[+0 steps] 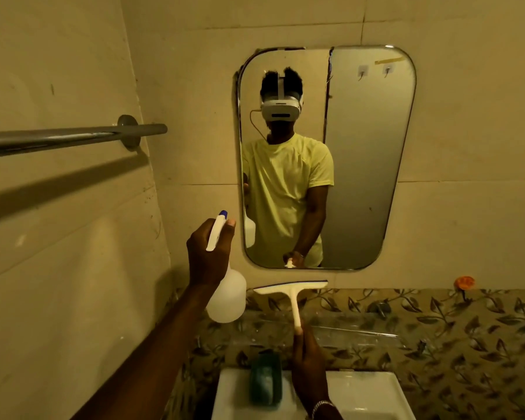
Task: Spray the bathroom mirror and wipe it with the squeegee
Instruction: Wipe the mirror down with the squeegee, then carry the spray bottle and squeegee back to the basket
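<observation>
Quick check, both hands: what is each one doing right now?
Left hand: closed around the neck of the spray bottle, nozzle toward the mirror.
Right hand: closed on the squeegee handle, blade below the mirror.

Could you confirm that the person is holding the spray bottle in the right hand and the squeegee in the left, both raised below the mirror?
Not quite: the hands are swapped. The head view shows the spray bottle in the left hand and the squeegee in the right hand, both below the mirror.

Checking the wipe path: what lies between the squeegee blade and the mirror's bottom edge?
Only bare wall between squeegee and mirror, head view.
</observation>
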Action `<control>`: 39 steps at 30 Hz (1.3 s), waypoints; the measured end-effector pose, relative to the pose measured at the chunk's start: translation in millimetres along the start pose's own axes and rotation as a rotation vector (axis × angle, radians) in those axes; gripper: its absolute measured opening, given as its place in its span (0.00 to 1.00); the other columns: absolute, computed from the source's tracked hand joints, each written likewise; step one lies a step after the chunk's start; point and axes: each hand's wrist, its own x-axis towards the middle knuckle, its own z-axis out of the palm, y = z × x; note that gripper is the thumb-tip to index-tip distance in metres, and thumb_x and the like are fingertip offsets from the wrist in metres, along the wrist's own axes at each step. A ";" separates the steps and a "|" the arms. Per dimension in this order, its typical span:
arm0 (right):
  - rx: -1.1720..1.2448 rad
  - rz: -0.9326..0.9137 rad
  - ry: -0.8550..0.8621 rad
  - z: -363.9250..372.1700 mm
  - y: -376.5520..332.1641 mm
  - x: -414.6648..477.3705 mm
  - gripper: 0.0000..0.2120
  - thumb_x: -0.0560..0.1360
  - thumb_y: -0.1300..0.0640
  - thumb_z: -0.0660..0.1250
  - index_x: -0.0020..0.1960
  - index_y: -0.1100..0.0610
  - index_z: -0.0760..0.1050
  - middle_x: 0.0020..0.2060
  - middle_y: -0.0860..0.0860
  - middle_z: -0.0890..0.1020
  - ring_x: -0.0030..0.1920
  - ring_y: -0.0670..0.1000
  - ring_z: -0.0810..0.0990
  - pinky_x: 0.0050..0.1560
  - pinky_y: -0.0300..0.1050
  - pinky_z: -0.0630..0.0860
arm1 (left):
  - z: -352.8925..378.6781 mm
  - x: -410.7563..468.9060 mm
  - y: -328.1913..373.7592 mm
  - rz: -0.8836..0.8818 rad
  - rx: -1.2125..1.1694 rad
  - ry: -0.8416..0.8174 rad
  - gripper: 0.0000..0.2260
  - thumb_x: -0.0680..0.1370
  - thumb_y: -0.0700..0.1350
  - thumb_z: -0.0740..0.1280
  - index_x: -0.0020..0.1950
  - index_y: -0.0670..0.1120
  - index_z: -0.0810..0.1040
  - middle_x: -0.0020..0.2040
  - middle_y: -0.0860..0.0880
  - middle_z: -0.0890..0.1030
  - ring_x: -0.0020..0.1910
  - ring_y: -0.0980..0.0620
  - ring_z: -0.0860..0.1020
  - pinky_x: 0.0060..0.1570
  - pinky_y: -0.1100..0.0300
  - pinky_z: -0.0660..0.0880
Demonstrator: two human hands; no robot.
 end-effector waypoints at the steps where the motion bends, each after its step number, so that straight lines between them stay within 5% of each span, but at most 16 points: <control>1: 0.029 -0.019 0.011 -5.5 -3.1 -3.1 0.22 0.79 0.35 0.52 0.61 0.44 0.77 0.41 0.45 0.84 0.42 0.41 0.84 0.37 0.35 0.80 | -0.3 -2.7 -1.2 -0.005 0.000 0.000 0.12 0.81 0.46 0.68 0.50 0.37 0.83 0.41 0.42 0.84 0.41 0.49 0.82 0.42 0.74 0.75; 7: 0.140 -0.233 0.170 -27.8 -53.1 6.9 0.17 0.83 0.43 0.55 0.58 0.50 0.77 0.35 0.52 0.79 0.34 0.55 0.77 0.31 0.44 0.74 | 6.8 -10.2 -9.2 -0.009 0.000 -0.022 0.12 0.81 0.47 0.68 0.49 0.37 0.83 0.40 0.43 0.84 0.40 0.51 0.82 0.42 0.69 0.77; 14: 0.089 -0.447 0.261 -48.3 -112.6 43.5 0.12 0.88 0.52 0.55 0.62 0.52 0.76 0.34 0.49 0.77 0.31 0.45 0.76 0.29 0.35 0.72 | 33.4 -8.0 4.3 -0.019 -0.083 -0.085 0.13 0.81 0.49 0.69 0.52 0.38 0.83 0.44 0.45 0.85 0.43 0.56 0.81 0.41 0.76 0.73; 22: 0.116 -0.474 0.321 -68.1 -122.1 48.8 0.17 0.86 0.44 0.53 0.63 0.52 0.75 0.34 0.38 0.78 0.31 0.44 0.76 0.29 0.47 0.77 | 59.1 -28.8 11.8 -0.054 -0.138 -0.130 0.16 0.80 0.53 0.68 0.54 0.40 0.83 0.44 0.51 0.84 0.43 0.65 0.81 0.43 0.71 0.77; 27: 0.086 -0.483 0.379 -84.1 -115.6 40.5 0.18 0.86 0.42 0.54 0.65 0.51 0.75 0.34 0.39 0.77 0.30 0.43 0.75 0.30 0.34 0.72 | 74.9 -44.8 14.8 -0.114 -0.191 -0.184 0.13 0.80 0.52 0.69 0.58 0.45 0.81 0.44 0.60 0.80 0.44 0.69 0.80 0.42 0.75 0.76; 34: 0.030 -0.430 0.387 -123.5 -89.0 33.8 0.18 0.83 0.48 0.65 0.71 0.50 0.70 0.40 0.41 0.79 0.38 0.45 0.83 0.37 0.41 0.83 | 106.8 -74.0 26.1 -0.107 -0.249 -0.276 0.13 0.80 0.51 0.69 0.56 0.42 0.81 0.46 0.47 0.84 0.44 0.57 0.82 0.44 0.61 0.80; 39: -0.019 -0.384 0.463 -174.8 -60.3 26.2 0.21 0.80 0.53 0.71 0.69 0.57 0.69 0.48 0.45 0.80 0.46 0.32 0.82 0.42 0.26 0.78 | 146.3 -113.7 52.3 -0.115 -0.295 -0.358 0.10 0.80 0.50 0.70 0.50 0.43 0.79 0.40 0.48 0.81 0.39 0.54 0.80 0.37 0.59 0.78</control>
